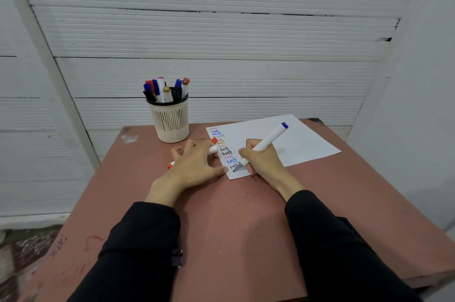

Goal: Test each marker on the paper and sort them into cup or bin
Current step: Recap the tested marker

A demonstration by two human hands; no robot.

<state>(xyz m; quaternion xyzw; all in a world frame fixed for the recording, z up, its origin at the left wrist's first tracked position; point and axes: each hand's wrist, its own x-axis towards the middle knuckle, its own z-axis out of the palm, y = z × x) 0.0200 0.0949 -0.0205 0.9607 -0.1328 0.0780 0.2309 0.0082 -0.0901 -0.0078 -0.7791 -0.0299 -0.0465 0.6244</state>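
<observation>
A white-barrelled marker [264, 144] with a blue end cap is gripped in the curled fingers of the right hand [263, 161], its dark tip set on the near left corner of the paper [283, 139], at about 5 o'clock from the cup [171, 120]. The barrel is tilted up toward 1 o'clock. The left edge of the sheet is pressed down by the spread, straight fingers of the left hand [194, 166], thumb just at the paper's corner; nothing is grasped by it. A second white marker with red ends [212, 148] lies under this hand, so that only its two ends are seen, one at 11 o'clock and one at 8 o'clock of the palm.

A column of the word "test" is written down the sheet's left margin in red, blue, orange, black and pink; the lowest, in black, sits beside the tip. The cream slotted cup with a black rim stands at the far side of the reddish-brown table [234, 215], at 11 o'clock from the paper, and is filled with upright markers capped blue, red, pink, gold and black. Both forearms are covered by black sleeves. A white ribbed wall [221, 31] rises behind. No brand print can be read.
</observation>
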